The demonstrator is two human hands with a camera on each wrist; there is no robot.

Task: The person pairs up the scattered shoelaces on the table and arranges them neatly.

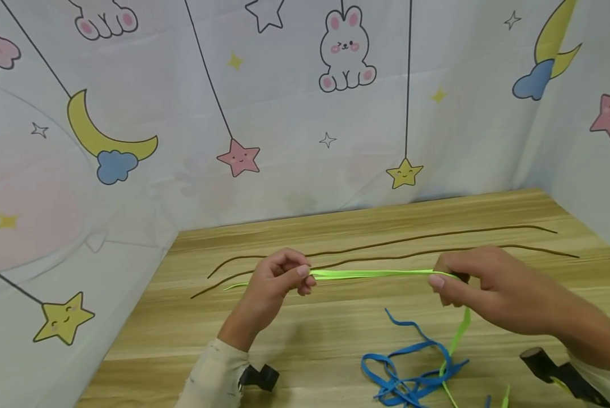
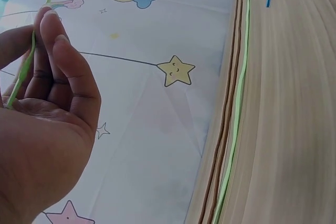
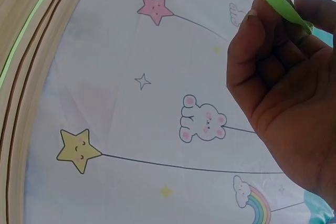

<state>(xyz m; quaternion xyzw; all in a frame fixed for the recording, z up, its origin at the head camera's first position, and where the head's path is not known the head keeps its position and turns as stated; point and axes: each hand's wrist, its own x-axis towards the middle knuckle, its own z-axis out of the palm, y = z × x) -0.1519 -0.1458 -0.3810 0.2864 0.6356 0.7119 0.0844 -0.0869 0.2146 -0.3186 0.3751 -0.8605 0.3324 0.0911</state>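
A flat bright green shoelace [image 1: 376, 274] is stretched level between both hands above the table. My left hand [image 1: 276, 283] pinches it between thumb and fingers; in the left wrist view the green shoelace [image 2: 23, 72] runs across the palm side. The right hand [image 1: 498, 289] grips it farther right, and its tail [image 1: 460, 334] hangs down toward a tangled blue shoelace [image 1: 412, 345]. In the right wrist view the green shoelace [image 3: 281, 3] passes over the fingers. Another green lace [image 2: 239, 93] lies straight on the table, beside two brown laces [image 2: 224, 103].
The wood-grain table [image 1: 325, 323] carries both brown laces, laid roughly parallel across its far part. Behind and beside it hangs a white cloth [image 1: 284, 113] printed with stars, moons and rabbits. Black camera mounts [image 1: 259, 377] sit at the wrists.
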